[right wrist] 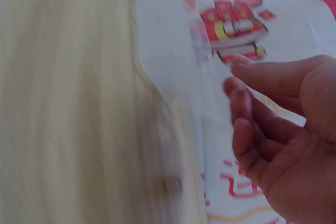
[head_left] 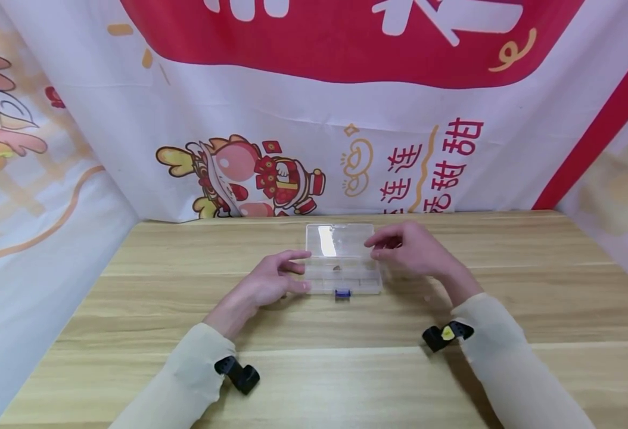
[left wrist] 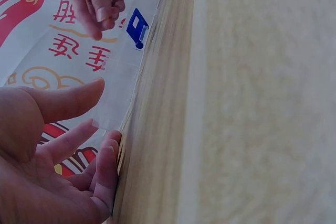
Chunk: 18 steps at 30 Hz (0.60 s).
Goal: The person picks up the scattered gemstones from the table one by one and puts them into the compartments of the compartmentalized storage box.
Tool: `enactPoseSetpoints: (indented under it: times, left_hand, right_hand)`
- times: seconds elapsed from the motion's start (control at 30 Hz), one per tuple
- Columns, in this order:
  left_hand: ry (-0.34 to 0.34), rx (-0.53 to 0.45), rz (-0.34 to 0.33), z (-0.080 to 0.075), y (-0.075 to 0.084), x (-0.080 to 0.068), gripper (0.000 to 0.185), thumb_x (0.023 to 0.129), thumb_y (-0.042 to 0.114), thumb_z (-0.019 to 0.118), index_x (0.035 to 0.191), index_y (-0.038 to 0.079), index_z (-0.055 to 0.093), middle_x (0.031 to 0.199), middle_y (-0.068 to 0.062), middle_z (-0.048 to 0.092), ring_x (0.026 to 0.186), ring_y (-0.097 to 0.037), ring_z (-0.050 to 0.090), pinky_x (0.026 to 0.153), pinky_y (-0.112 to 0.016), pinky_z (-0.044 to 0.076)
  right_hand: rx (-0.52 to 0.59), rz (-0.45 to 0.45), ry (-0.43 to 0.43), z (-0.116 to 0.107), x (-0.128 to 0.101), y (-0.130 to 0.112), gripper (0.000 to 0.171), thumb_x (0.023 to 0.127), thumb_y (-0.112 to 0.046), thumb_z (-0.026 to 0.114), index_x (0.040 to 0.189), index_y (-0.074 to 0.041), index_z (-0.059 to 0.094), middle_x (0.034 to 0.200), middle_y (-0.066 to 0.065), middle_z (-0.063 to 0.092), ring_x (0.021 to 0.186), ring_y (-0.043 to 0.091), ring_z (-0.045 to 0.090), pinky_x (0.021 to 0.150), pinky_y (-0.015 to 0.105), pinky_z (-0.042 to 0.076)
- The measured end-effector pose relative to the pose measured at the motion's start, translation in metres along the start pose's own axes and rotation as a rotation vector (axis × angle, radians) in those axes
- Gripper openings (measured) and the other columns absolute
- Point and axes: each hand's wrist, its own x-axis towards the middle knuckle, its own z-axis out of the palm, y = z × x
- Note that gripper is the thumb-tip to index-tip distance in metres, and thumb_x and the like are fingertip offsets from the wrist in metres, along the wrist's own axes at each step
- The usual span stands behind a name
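A clear plastic compartment box (head_left: 319, 286) lies on the table with its transparent lid (head_left: 348, 240) raised at the back. A blue latch (head_left: 342, 294) sits at its front edge, and a small brownish thing (head_left: 337, 268) shows inside, too small to identify. My left hand (head_left: 271, 279) is at the box's left side, thumb and fingers spread around that end; whether every fingertip touches cannot be told. Beside the lid's right edge, my right hand (head_left: 413, 247) hovers above the table, fingers loosely bent. In the right wrist view, nothing shows between its thumb (right wrist: 278, 77) and fingers.
The wood-grain table (head_left: 346, 381) reaches back to a printed cloth (head_left: 271, 95) hanging behind and at the sides. A tiny pale thing (head_left: 427, 298) lies right of the box, blurred in the right wrist view. Both sleeves carry black wrist cameras (head_left: 237, 374).
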Motion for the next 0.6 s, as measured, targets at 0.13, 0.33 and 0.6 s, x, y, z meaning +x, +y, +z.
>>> enactPoseSetpoints:
  times: [0.13, 0.33, 0.6]
  left_hand:
    - [0.000, -0.003, 0.000, 0.000, 0.000, 0.000, 0.064, 0.093, 0.015, 0.081, 0.152, 0.029, 0.058, 0.141, -0.008, 0.063, 0.118, -0.026, 0.056, 0.082, -0.029, 0.049]
    - [0.002, -0.002, -0.005, 0.000, 0.001, 0.000, 0.064, 0.093, 0.015, 0.081, 0.151, 0.030, 0.058, 0.140, -0.008, 0.063, 0.117, -0.026, 0.055, 0.082, -0.029, 0.049]
    - [0.001, 0.001, -0.003, 0.000, 0.001, -0.001, 0.064, 0.093, 0.016, 0.081, 0.151, 0.030, 0.058, 0.140, -0.008, 0.063, 0.116, -0.026, 0.055, 0.081, -0.028, 0.049]
  right_hand:
    - [-0.026, 0.001, -0.043, -0.015, -0.003, 0.017, 0.021, 0.096, -0.011, 0.075, 0.117, -0.012, 0.080, 0.108, 0.006, 0.077, 0.095, 0.023, 0.064, 0.081, 0.033, 0.054]
    - [-0.030, 0.012, -0.140, -0.030, -0.008, 0.037, 0.021, 0.095, -0.013, 0.079, 0.116, -0.010, 0.080, 0.109, 0.007, 0.078, 0.096, 0.021, 0.066, 0.084, 0.033, 0.055]
    - [-0.015, 0.037, -0.222, -0.044, -0.014, 0.053, 0.022, 0.094, -0.008, 0.078, 0.116, -0.010, 0.079, 0.111, 0.007, 0.078, 0.098, 0.020, 0.066, 0.086, 0.028, 0.055]
